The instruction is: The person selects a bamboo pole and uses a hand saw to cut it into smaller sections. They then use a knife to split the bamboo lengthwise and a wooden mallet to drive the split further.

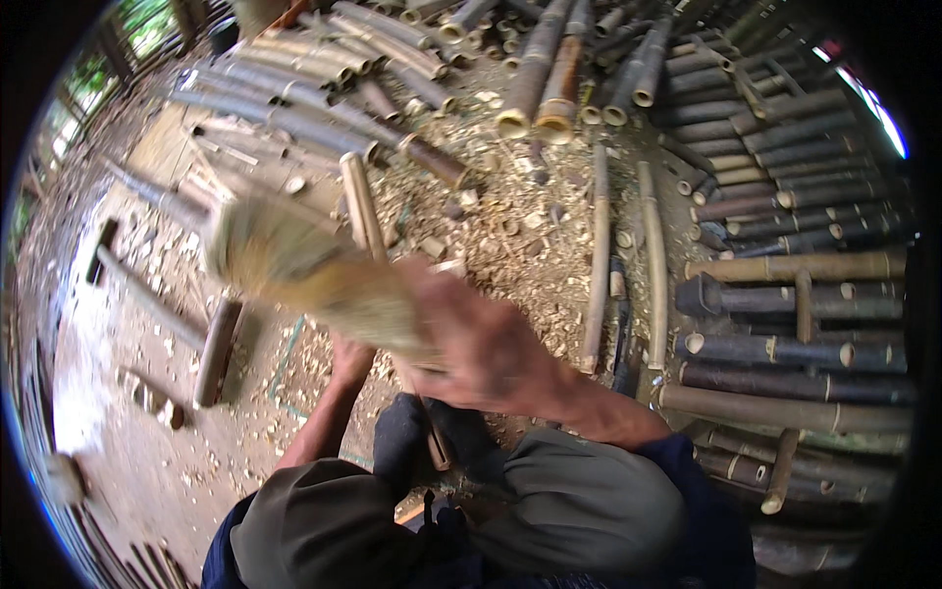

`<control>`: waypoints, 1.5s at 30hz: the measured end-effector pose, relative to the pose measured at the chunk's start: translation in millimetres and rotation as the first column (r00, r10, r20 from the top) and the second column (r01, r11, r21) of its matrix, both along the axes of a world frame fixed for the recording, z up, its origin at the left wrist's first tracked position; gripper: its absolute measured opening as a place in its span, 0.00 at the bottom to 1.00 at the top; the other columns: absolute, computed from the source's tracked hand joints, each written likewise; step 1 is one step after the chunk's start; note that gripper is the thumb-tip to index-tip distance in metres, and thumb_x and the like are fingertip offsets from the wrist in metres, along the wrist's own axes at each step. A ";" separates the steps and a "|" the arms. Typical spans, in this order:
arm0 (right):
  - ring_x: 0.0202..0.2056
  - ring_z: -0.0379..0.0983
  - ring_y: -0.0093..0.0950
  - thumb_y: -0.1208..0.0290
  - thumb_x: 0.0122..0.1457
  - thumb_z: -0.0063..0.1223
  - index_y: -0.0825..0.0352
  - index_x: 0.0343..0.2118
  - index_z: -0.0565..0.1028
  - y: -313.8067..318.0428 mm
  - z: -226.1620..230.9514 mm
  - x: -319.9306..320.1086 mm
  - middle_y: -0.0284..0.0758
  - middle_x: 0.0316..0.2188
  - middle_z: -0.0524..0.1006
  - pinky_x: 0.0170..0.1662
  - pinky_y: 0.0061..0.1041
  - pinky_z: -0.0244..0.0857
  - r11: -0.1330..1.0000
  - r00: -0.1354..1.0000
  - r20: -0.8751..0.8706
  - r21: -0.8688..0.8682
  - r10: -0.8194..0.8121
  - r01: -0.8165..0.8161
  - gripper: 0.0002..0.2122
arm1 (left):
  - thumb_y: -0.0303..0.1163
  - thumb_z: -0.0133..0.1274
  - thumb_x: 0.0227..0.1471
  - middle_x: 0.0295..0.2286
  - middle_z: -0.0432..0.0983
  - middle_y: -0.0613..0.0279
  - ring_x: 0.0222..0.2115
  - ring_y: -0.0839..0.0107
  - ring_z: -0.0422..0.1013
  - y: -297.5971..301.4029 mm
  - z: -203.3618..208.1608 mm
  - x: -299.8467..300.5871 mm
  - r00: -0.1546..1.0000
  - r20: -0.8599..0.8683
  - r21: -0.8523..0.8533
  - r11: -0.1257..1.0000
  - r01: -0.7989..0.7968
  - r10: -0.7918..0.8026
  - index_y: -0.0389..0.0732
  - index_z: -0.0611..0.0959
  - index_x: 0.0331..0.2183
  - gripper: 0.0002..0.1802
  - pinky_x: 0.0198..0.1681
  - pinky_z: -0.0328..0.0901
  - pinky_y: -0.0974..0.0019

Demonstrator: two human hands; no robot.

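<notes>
My right hand (481, 339) is closed round the near end of a thick, pale wooden club (314, 285), smeared by motion. The club reaches to the left across the middle of the view. Behind its lower edge is my left hand (351, 361); its fingers are hidden by the club. A narrow length of bamboo or wood (438, 447) lies between my dark-clad feet (397, 442). Beyond the hands a light brown pole (361, 201) points away; whether the two are one piece I cannot tell.
Wood chips (500, 231) cover the ground. A long-handled wooden tool (152, 294) and a short notched block (150, 398) lie at left. Two thin poles (599, 255) and a dark slim tool (622, 329) lie right. Stacked bamboo (795, 294) fills the right side; more bamboo tubes (285, 118) lie beyond.
</notes>
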State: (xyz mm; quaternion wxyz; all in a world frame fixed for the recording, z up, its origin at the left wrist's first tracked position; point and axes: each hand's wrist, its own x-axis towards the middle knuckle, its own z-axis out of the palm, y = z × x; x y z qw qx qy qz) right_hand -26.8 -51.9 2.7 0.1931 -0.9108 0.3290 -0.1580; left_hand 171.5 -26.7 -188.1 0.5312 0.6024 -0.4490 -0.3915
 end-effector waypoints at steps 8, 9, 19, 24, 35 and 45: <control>0.27 0.76 0.37 0.62 0.51 0.72 0.76 0.70 0.51 8.9 7.8 -0.8 0.51 0.39 0.74 0.25 0.34 0.77 0.987 0.949 0.303 -0.153 0.088 -0.043 0.49 | 0.32 0.57 0.61 0.40 0.83 0.53 0.41 0.66 0.78 7.7 1.2 -5.6 0.998 0.016 0.066 0.996 0.057 -0.058 0.35 0.82 0.48 0.15 0.50 0.71 0.60; 0.25 0.75 0.36 0.62 0.52 0.71 0.76 0.70 0.52 9.1 6.2 -3.0 0.51 0.39 0.74 0.24 0.34 0.77 0.987 0.944 0.321 -0.157 0.083 -0.033 0.49 | 0.32 0.58 0.61 0.40 0.83 0.53 0.42 0.65 0.78 2.8 4.5 -8.8 0.998 0.012 0.055 0.997 0.061 -0.062 0.35 0.82 0.48 0.15 0.50 0.71 0.60; 0.44 0.81 0.42 0.58 0.53 0.70 0.69 0.65 0.57 -4.6 -61.0 -30.5 0.50 0.46 0.79 0.46 0.37 0.76 0.845 0.979 0.077 0.521 -0.187 0.120 0.42 | 0.26 0.61 0.53 0.30 0.76 0.62 0.34 0.66 0.74 41.9 13.1 -22.7 0.821 0.213 -0.200 0.799 0.568 -0.530 0.38 0.81 0.31 0.04 0.40 0.71 0.60; 0.52 0.77 0.46 0.61 0.58 0.64 0.70 0.62 0.63 16.1 -136.8 -116.9 0.54 0.51 0.77 0.58 0.41 0.69 0.565 0.649 -0.181 0.356 -0.739 0.744 0.33 | 0.34 0.68 0.48 0.23 0.63 0.62 0.27 0.59 0.65 30.2 62.8 -39.7 0.663 0.594 -0.407 0.541 0.736 -0.456 0.45 0.75 0.24 0.15 0.35 0.61 0.56; 0.26 0.75 0.22 0.76 0.66 0.46 0.66 0.68 0.62 -28.1 -148.1 -107.8 0.37 0.34 0.78 0.22 0.22 0.71 0.138 0.562 0.107 0.990 -0.820 0.014 0.26 | 0.29 0.66 0.38 0.56 0.66 0.48 0.57 0.45 0.62 4.3 93.8 -63.3 0.682 0.603 -0.197 0.750 0.631 -0.414 0.44 0.75 0.52 0.36 0.62 0.57 0.42; 0.66 0.62 0.51 0.61 0.63 0.54 0.67 0.66 0.67 -158.6 -228.4 -300.4 0.55 0.63 0.68 0.69 0.42 0.55 0.197 0.199 -0.061 0.035 -0.978 0.980 0.29 | 0.39 0.66 0.57 0.37 0.81 0.56 0.35 0.71 0.74 31.3 -53.3 -11.3 0.960 -0.279 0.461 0.879 0.125 0.010 0.30 0.79 0.49 0.26 0.39 0.69 0.66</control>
